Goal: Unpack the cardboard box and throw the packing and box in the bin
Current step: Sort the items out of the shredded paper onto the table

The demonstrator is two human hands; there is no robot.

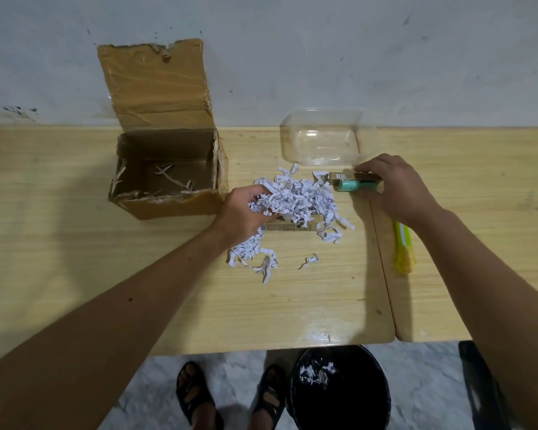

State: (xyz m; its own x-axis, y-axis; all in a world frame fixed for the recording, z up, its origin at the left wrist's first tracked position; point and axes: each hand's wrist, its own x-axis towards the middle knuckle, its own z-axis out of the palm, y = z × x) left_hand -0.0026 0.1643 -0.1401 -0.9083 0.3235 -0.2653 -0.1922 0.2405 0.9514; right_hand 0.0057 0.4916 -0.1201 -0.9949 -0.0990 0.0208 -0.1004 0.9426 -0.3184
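Cardboard box [168, 178] holds few shreds; left hand [246, 209] clutches shredded paper [295, 200]; right hand [395, 187] grips packet [351, 182].

left hand [246, 209] — fingers curled, grip closing | right hand [392, 186] — pinch grip, palm down

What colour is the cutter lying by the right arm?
The cutter is bright yellow-green, seen in the head view.

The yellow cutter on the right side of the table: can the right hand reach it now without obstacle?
Probably yes, once freed. The yellow cutter lies in the open just under the right forearm, nothing on it. But the right hand now grips the small packaged item, so it must release that first.
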